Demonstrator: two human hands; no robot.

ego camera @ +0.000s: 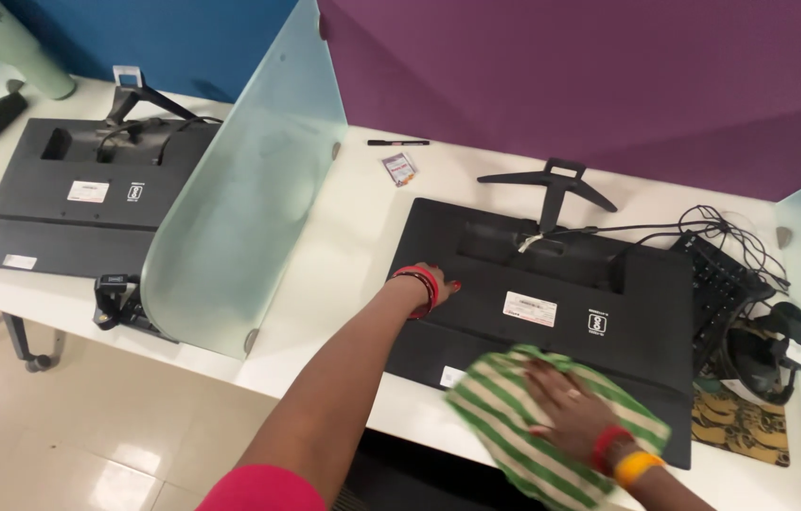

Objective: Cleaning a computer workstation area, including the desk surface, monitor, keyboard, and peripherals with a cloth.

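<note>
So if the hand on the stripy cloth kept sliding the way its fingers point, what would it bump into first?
The right hand on the green striped cloth points up-left across the monitor's black back. It would probably reach the white label sticker first, though that lies flat.

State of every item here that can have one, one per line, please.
Near monitor: face down, stand attached.
Far monitor: face down.
Striped cloth: spread on near monitor.
Right hand: flat on cloth.
Left hand: resting on monitor's left edge.
Pen: lying flat.
Keyboard: partly under cables.
</note>
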